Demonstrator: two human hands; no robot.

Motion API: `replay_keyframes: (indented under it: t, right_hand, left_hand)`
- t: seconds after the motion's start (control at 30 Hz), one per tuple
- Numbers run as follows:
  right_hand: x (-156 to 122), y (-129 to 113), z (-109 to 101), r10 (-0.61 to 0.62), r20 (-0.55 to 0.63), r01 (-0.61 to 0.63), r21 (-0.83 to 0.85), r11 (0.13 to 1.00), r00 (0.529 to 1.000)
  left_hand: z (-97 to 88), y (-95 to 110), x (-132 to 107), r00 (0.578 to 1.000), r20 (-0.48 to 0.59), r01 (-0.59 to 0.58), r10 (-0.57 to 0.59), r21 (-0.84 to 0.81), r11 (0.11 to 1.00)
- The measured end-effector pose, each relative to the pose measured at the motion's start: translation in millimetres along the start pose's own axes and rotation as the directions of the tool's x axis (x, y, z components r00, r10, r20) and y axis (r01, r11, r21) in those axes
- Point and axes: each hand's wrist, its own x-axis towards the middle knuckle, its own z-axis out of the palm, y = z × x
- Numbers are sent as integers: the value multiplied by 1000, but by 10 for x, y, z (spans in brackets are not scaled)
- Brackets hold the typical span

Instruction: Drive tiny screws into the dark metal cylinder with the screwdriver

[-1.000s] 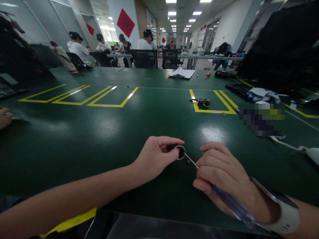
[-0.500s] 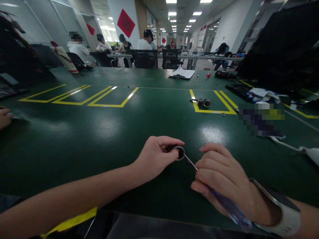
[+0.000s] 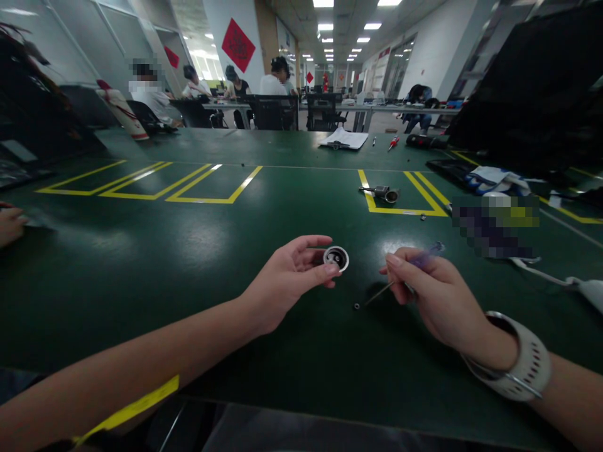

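Between the thumb and fingers of my left hand [image 3: 294, 273] is a round metal connector shell [image 3: 336, 258], its open end tilted up toward me so parts inside show. My right hand [image 3: 424, 289] is closed on a screwdriver [image 3: 426, 254] with a translucent purple handle. Its thin shaft slants down to the left, apart from the shell. Close to the shaft's tip, a small dark ring or nut [image 3: 357, 306] lies on the green table [image 3: 211, 351].
A metal connector with a protruding stem [image 3: 381, 193] lies within yellow tape at the back right, near another small ring [image 3: 423, 217]. A clipboard with paper [image 3: 345, 138], a red screwdriver [image 3: 393, 143] and gloves [image 3: 498, 180] lie farther off. Another person's hand [image 3: 10, 221] is at the left edge.
The screwdriver has come out of the shell and swung around, its shaft now pointing down near the small ring. My left hand has raised the shell slightly and turned its opening upward.
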Motion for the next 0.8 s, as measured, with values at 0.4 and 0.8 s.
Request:
replay_keyframes:
  t: [0.4, 0.8]
  right_hand:
    - [-54, -80, 70, -106, 74, 124, -309, 943, 992]
    - [-226, -188, 42, -659, 213, 680, -398, 617, 722]
  left_hand:
    - [11, -11, 20, 998, -8, 59, -61, -165, 984]
    - [-1, -10, 2, 997, -1, 79, -79, -55, 995]
